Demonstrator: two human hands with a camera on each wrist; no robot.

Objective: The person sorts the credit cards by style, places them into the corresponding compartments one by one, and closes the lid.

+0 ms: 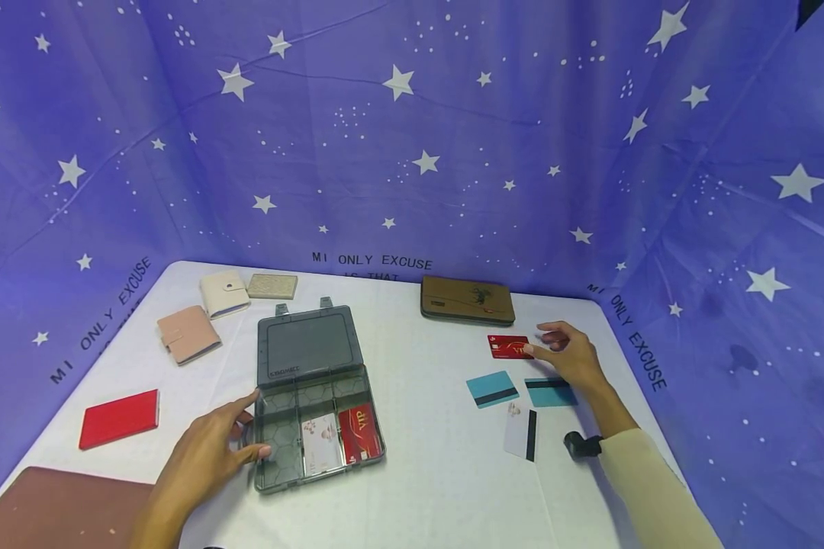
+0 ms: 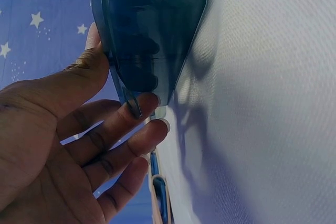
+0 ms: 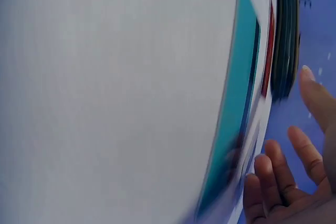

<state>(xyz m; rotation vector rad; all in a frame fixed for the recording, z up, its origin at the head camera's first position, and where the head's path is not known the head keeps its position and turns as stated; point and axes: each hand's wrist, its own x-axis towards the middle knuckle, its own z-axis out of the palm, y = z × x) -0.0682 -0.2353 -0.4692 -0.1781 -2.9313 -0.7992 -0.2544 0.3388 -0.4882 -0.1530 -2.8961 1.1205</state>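
My left hand [image 1: 202,457] grips the left side of a grey see-through compartment box [image 1: 278,446], thumb over the rim and fingers along the outer wall. Its lid [image 1: 309,343] lies folded back. A white card [image 1: 321,444] and a red VIP card [image 1: 360,436] lie in the front middle and right compartments. Over the table at right, my right hand [image 1: 573,357] has its fingers spread loosely; the thumb overlaps the right end of another red card [image 1: 504,347]. Closer in lie two blue striped cards [image 1: 492,389] [image 1: 551,395] and a white striped card [image 1: 518,435].
A brown wallet [image 1: 467,300] lies at the back. On the left are a cream card holder [image 1: 223,293], a pink one [image 1: 188,334], a beige flat case [image 1: 272,286], a red case [image 1: 119,419] and a brown flat piece [image 1: 69,511]. A starry cloth [image 1: 412,137] hangs around the table.
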